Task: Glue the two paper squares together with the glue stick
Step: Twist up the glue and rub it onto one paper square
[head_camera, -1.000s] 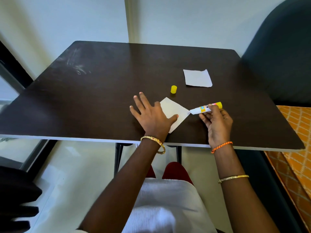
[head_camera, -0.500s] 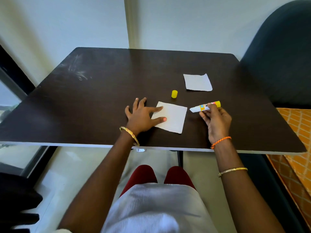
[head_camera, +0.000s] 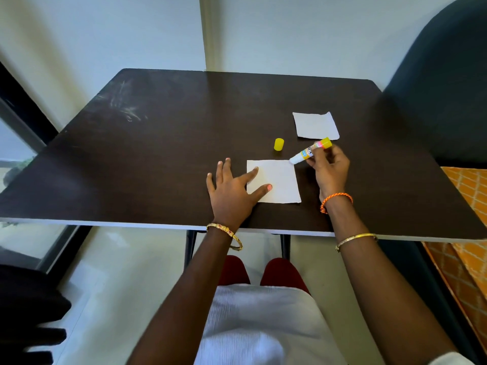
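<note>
glue stick with white tip and yellow end (head_camera: 310, 150), pinched in the right hand (head_camera: 328, 172), has swung from beside the near white paper square (head_camera: 276, 181) onto its upper right corner, left hand (head_camera: 232, 192) flat on it, so gluing starts; second white paper square (head_camera: 315, 125) waits upper right.

The left hand (head_camera: 232, 191) hides the near paper square's (head_camera: 276, 180) left edge; the glue stick's (head_camera: 309, 151) label is unreadable.

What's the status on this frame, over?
Left hand flat, pinning near paper square. Right hand holds uncapped glue stick, tip at square's far right corner. Second square and yellow cap lie apart.
</note>
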